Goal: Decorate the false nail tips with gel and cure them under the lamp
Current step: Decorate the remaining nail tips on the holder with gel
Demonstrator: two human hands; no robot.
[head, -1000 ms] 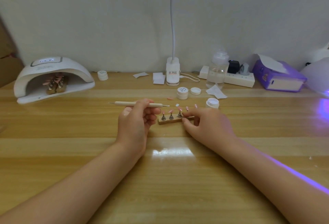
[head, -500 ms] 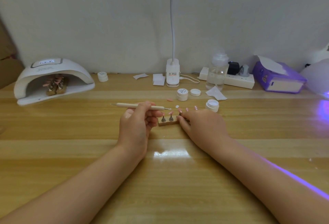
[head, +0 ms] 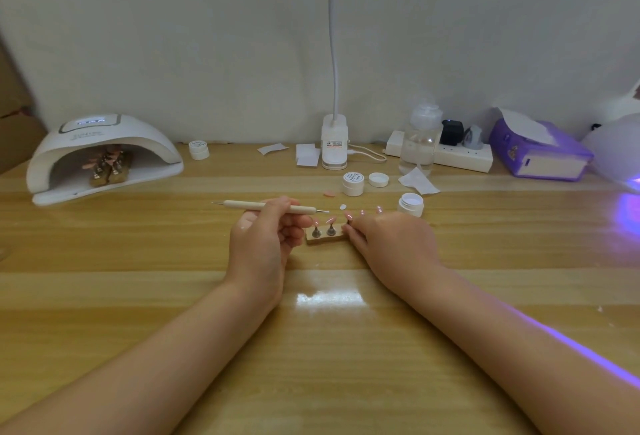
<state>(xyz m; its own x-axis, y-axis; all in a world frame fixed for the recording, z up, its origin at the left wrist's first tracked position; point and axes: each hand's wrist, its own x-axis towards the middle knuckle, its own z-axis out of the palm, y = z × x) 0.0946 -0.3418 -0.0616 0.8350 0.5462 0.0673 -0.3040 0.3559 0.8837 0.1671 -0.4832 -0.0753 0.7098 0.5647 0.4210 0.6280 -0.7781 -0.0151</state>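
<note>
A small wooden stand (head: 323,239) with pink false nail tips (head: 330,220) on metal pegs sits mid-table. My left hand (head: 266,240) pinches a cream dotting tool (head: 266,206), held level with its metal tip pointing right above the stand. My right hand (head: 391,244) grips the stand's right end and covers that part. An open gel jar (head: 410,204) stands just behind my right hand. The white curing lamp (head: 100,157) at the far left holds other stands of pink tips (head: 107,166).
A loose pink tip (head: 329,193) and a small white tip (head: 343,207) lie behind the stand. A closed jar (head: 353,183), a lid (head: 378,179), paper wipes (head: 419,181), desk lamp base (head: 334,147), a clear bottle (head: 420,140), a power strip (head: 464,157) and a purple tissue box (head: 540,154) line the back.
My right hand has slid left along the stand and now covers more of its right end. My left hand with the tool has barely moved.
</note>
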